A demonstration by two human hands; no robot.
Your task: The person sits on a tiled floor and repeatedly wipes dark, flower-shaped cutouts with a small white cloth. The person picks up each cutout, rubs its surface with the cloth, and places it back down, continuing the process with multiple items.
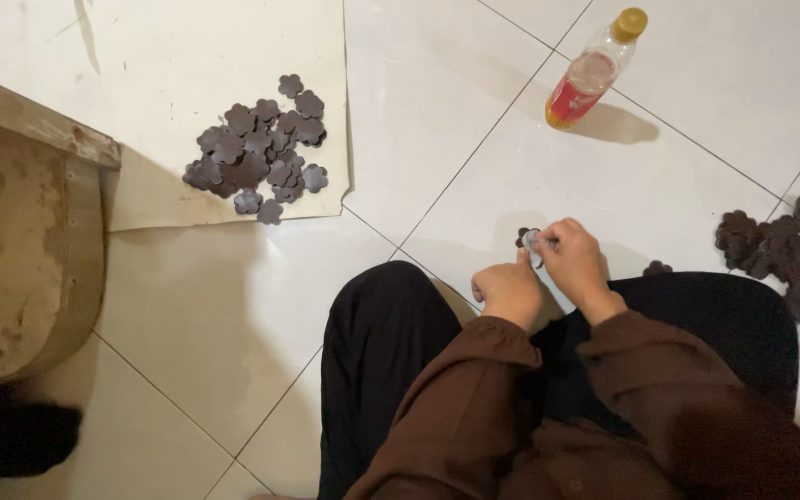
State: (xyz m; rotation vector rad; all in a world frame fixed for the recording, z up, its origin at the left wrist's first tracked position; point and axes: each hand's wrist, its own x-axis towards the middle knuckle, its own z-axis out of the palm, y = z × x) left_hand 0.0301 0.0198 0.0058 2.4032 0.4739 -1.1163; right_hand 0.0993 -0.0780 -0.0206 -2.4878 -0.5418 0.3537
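My left hand (508, 289) and my right hand (574, 261) meet above the white tiled floor in front of my knees. Together they pinch one small dark flower-shaped piece (523, 236), with something small and pale against it at the fingertips. My right hand's fingers curl over it from the right; my left thumb and forefinger touch it from below. A pile of the same dark brown flower shapes (256, 153) lies on a cream sheet (159, 56) at the upper left. Another heap of the flower pieces (780, 255) lies on the floor at the right.
A plastic bottle (593, 72) with red liquid and a yellow cap lies on the tiles at the upper right. A worn wooden board (20, 241) sits at the left edge, a dark object (11, 435) below it. My black-clad legs (386, 352) fill the bottom centre.
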